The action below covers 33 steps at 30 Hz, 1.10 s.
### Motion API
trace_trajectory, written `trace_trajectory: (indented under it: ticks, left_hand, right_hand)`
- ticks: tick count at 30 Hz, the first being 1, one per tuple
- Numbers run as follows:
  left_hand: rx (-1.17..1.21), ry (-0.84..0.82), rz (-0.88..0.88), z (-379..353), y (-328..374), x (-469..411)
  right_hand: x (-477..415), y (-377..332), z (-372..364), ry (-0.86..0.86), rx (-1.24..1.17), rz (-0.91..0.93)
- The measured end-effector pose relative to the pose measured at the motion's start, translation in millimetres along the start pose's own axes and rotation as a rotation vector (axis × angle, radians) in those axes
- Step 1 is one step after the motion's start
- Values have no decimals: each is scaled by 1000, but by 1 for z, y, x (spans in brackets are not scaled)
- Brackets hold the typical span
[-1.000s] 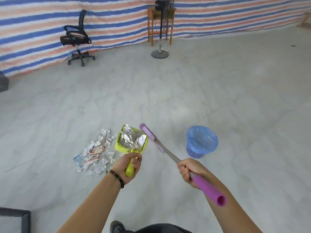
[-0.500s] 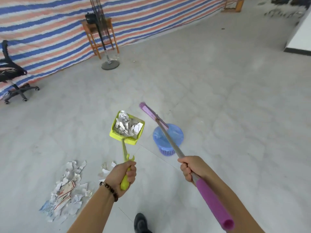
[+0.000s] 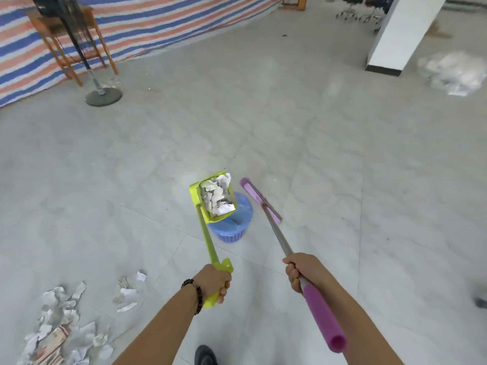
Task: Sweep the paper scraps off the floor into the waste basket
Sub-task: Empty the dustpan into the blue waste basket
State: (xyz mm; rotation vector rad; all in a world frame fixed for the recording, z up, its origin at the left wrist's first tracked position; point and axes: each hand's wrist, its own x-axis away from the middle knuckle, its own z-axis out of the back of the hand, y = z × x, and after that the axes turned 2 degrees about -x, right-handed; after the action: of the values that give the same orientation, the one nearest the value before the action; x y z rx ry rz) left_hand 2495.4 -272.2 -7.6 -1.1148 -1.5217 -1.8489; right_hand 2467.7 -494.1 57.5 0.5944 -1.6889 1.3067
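My left hand (image 3: 214,284) grips the handle of a lime-green dustpan (image 3: 195,191). The pan is full of crumpled paper scraps (image 3: 217,196) and hangs tilted right over the blue waste basket (image 3: 233,227), covering part of its rim. My right hand (image 3: 303,272) grips the metal shaft of a broom with a purple grip; its purple broom head (image 3: 259,200) is lifted just right of the basket. A pile of paper scraps (image 3: 60,327) lies on the floor at the lower left, with a few loose scraps (image 3: 129,291) nearer my left hand.
A fan stand base (image 3: 103,96) and a wooden stool (image 3: 66,35) stand at the back left by a striped tarp wall. A white pillar (image 3: 398,35) and a heap of white plastic (image 3: 453,72) are at the back right. My shoe (image 3: 205,355) shows at the bottom.
I lifted the loaded dustpan away from the scrap pile and carried it to the right until it hangs over the basket. The broom moved along with it, and the view turned right.
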Motion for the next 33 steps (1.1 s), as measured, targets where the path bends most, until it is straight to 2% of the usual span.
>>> trace_trajectory:
  ticks: [3, 6, 9, 11, 22, 33]
  left_hand:
    - [-14, -80, 97, 3, -7, -15]
    - [115, -158, 186, 11, -17, -26]
    - [240, -185, 209, 14, -26, -32]
    - [209, -180, 196, 12, -28, -32]
    - [-83, -78, 149, -7, -11, -14]
    - [-198, 196, 112, -25, -35, -25]
  right_hand:
    - [-6, 9, -3, 37, -15, -51]
    - [-9, 19, -5, 48, -28, -103]
    - [-7, 25, -5, 23, -110, -153]
    - [-5, 26, -4, 18, -161, -176]
    - [-8, 26, 11, 82, -49, -126]
    - [10, 34, 32, 26, 219, -23]
